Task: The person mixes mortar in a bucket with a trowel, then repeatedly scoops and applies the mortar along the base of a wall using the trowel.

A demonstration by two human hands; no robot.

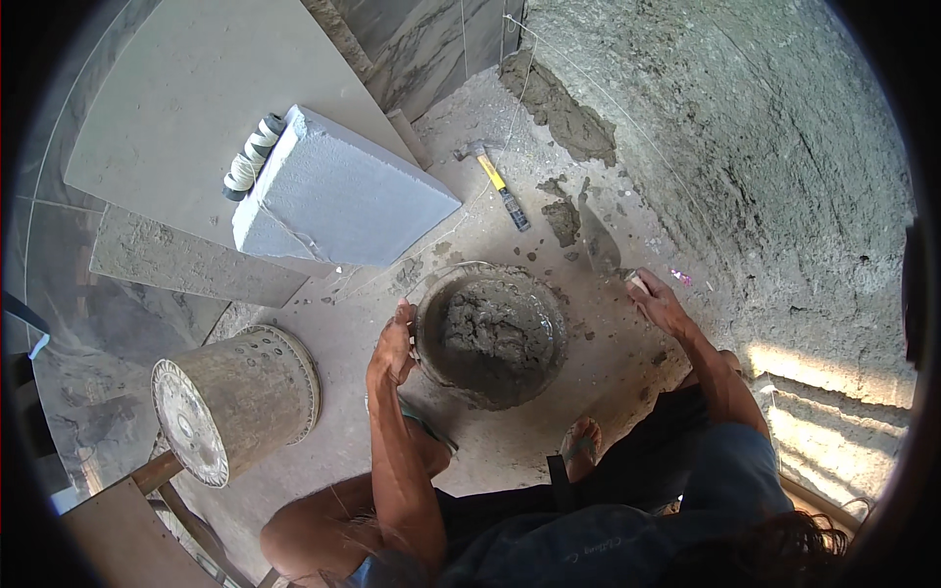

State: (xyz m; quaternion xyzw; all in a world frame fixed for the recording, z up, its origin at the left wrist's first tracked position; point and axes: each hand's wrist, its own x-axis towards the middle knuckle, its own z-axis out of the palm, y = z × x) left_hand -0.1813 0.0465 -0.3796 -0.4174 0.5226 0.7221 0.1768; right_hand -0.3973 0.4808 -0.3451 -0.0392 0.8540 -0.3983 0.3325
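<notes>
My left hand (392, 343) is closed on the left side of a round bucket (555, 333) holding wet grey mortar (490, 318). The bucket stands on the dusty floor between my feet. My right hand (659, 304) grips the handle of a trowel (598, 240), whose blade is low over the floor, right of the bucket and beside patches of mortar (561, 220). A hammer (510, 201) with a yellow and black handle lies just beyond the bucket.
Stone slabs (176, 147) at upper left bear a pale block (333, 191) with rolls of line (253, 157). An empty-looking bucket (235, 392) lies at left, near a wooden frame (108, 529). A rough cement wall (765, 157) rises at right; marbled tiles (421, 39) line the back.
</notes>
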